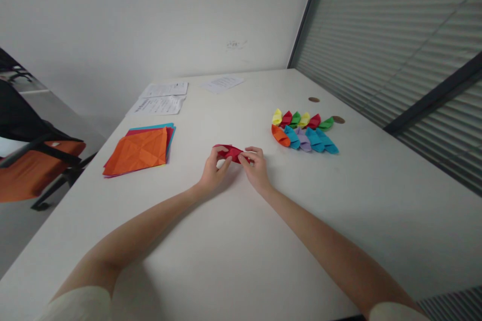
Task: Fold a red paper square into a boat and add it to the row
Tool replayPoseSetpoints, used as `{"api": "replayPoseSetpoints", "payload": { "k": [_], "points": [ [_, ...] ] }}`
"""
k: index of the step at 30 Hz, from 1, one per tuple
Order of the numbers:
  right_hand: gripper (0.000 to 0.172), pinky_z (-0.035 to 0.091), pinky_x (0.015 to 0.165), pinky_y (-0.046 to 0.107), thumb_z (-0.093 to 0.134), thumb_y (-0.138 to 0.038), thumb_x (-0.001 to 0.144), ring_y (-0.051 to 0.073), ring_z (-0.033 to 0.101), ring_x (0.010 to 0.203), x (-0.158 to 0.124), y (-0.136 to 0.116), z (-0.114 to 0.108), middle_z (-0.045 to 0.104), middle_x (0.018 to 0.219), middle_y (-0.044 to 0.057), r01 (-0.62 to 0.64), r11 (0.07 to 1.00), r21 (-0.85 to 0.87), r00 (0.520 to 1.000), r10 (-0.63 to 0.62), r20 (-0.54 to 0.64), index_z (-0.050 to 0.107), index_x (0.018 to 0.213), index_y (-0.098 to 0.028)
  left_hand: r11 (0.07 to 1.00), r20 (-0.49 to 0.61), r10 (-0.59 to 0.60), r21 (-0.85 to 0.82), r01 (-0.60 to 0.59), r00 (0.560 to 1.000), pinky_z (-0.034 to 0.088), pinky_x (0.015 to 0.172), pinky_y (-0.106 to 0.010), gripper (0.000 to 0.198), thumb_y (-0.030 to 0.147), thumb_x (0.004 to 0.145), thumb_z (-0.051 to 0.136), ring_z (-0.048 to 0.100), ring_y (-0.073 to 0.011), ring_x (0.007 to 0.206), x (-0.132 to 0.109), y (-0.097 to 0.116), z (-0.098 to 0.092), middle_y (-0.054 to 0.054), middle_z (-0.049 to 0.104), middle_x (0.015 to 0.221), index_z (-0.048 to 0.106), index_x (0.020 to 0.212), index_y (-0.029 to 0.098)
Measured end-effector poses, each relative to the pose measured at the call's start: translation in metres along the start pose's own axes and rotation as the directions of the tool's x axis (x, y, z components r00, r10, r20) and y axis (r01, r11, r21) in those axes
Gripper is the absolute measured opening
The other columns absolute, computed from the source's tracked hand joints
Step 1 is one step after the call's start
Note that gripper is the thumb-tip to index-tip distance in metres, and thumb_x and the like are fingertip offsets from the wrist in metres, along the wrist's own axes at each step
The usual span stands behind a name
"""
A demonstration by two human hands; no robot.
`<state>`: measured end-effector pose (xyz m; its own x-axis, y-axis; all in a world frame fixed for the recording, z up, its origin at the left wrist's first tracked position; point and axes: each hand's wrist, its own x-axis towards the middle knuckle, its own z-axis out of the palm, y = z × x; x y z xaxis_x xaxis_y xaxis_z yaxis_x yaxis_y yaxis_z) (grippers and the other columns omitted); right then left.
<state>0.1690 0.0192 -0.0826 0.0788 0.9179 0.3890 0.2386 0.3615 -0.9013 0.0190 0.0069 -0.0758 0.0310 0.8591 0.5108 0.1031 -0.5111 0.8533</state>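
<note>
Gripped between us, a folded red paper (pixel 232 154) spans the fingers of our left hand (pixel 213 171) and right hand (pixel 256 169), closed on it above the white counter (pixel 233 246). Colorful folded pieces (pixel 302 139) sit in two rows to our right; orange tops the paper stack (pixel 137 149) at left, printed pages (pixel 160 104) beyond.

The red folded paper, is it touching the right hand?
Touching: the head view shows the right hand pinching one end of the red folded paper, with no gap.
</note>
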Motion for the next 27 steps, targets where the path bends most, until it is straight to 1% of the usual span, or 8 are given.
{"api": "replayPoseSetpoints", "payload": {
  "k": [5, 10, 12, 16, 18, 21, 24, 27],
  "points": [
    [0.020, 0.052, 0.080, 0.037, 0.065, -0.038, 0.081, 0.022, 0.058, 0.097, -0.001, 0.001, 0.001, 0.054, 0.106, 0.010, 0.005, 1.000, -0.002, 1.000, -0.005, -0.016, 0.075, 0.082, -0.020, 0.996, -0.034, -0.033, 0.080, 0.036, 0.999, 0.051, 0.084, -0.035, 0.020, 0.031, 0.084, 0.066, 0.063, -0.0173, 0.089, 0.000, 0.000, 0.001, -0.006, 0.064, 0.097, 0.053, 0.093, 0.020],
    [0.015, 0.051, 0.083, 0.037, 0.065, -0.032, 0.079, 0.020, 0.058, 0.093, -0.001, 0.003, 0.002, 0.054, 0.101, 0.008, -0.003, 1.000, -0.024, 0.997, 0.001, -0.075, 0.073, 0.078, -0.020, 0.994, 0.006, -0.055, 0.093, 0.054, 0.998, 0.052, 0.082, -0.033, 0.015, 0.031, 0.085, 0.063, 0.063, -0.0159, 0.085, 0.000, 0.007, 0.002, -0.005, 0.066, 0.092, 0.056, 0.090, 0.019],
    [0.013, 0.050, 0.085, 0.036, 0.064, -0.030, 0.079, 0.020, 0.057, 0.096, -0.001, 0.003, 0.001, 0.053, 0.101, 0.008, 0.021, 0.999, -0.045, 0.997, -0.024, -0.076, 0.073, 0.077, -0.020, 0.991, -0.011, -0.064, 0.121, 0.065, 0.998, 0.052, 0.082, -0.033, 0.015, 0.031, 0.086, 0.062, 0.064, -0.0162, 0.088, 0.000, 0.009, 0.001, -0.006, 0.066, 0.100, 0.056, 0.093, 0.019],
    [0.010, 0.049, 0.088, 0.037, 0.064, -0.025, 0.080, 0.019, 0.057, 0.094, -0.004, -0.002, -0.001, 0.049, 0.105, 0.009, 0.111, 0.989, -0.100, 0.991, -0.118, -0.070, 0.071, 0.075, -0.019, 0.954, -0.084, -0.139, 0.257, 0.156, 0.987, 0.051, 0.077, -0.032, 0.017, 0.033, 0.088, 0.058, 0.063, -0.0192, 0.097, 0.002, 0.010, -0.002, -0.013, 0.056, 0.131, 0.063, 0.094, 0.019],
    [0.010, 0.048, 0.091, 0.039, 0.064, -0.023, 0.080, 0.020, 0.056, 0.095, -0.006, -0.004, -0.001, 0.049, 0.105, 0.009, 0.170, 0.978, -0.123, 0.983, -0.178, -0.055, 0.071, 0.075, -0.019, 0.946, -0.089, -0.172, 0.265, 0.189, 0.981, 0.051, 0.074, -0.032, 0.021, 0.035, 0.089, 0.056, 0.062, -0.0214, 0.102, 0.005, 0.009, -0.004, -0.014, 0.055, 0.133, 0.067, 0.090, 0.017],
    [0.009, 0.046, 0.093, 0.040, 0.064, -0.021, 0.080, 0.021, 0.055, 0.099, -0.008, -0.005, 0.001, 0.049, 0.103, 0.008, 0.211, 0.966, -0.151, 0.975, -0.218, -0.030, 0.071, 0.074, -0.019, 0.952, -0.100, -0.215, 0.199, 0.231, 0.972, 0.051, 0.075, -0.032, 0.023, 0.035, 0.088, 0.056, 0.063, -0.0219, 0.099, 0.007, 0.003, -0.005, -0.014, 0.064, 0.118, 0.070, 0.085, 0.016],
    [0.008, 0.046, 0.094, 0.040, 0.065, -0.021, 0.079, 0.021, 0.054, 0.099, -0.008, -0.003, 0.003, 0.049, 0.103, 0.008, 0.180, 0.968, -0.174, 0.982, -0.186, -0.023, 0.070, 0.074, -0.020, 0.949, -0.115, -0.278, 0.120, 0.291, 0.954, 0.051, 0.074, -0.031, 0.024, 0.036, 0.085, 0.059, 0.064, -0.0204, 0.088, 0.008, -0.003, -0.004, -0.012, 0.070, 0.099, 0.072, 0.081, 0.015],
    [0.007, 0.046, 0.094, 0.040, 0.066, -0.020, 0.077, 0.020, 0.055, 0.097, -0.008, -0.001, 0.004, 0.048, 0.105, 0.008, 0.148, 0.973, -0.177, 0.987, -0.156, -0.032, 0.070, 0.072, -0.019, 0.950, -0.158, -0.282, 0.089, 0.298, 0.946, 0.050, 0.073, -0.031, 0.025, 0.037, 0.083, 0.062, 0.064, -0.0194, 0.086, 0.008, -0.005, -0.003, -0.010, 0.069, 0.095, 0.073, 0.080, 0.015]
  ]
}}
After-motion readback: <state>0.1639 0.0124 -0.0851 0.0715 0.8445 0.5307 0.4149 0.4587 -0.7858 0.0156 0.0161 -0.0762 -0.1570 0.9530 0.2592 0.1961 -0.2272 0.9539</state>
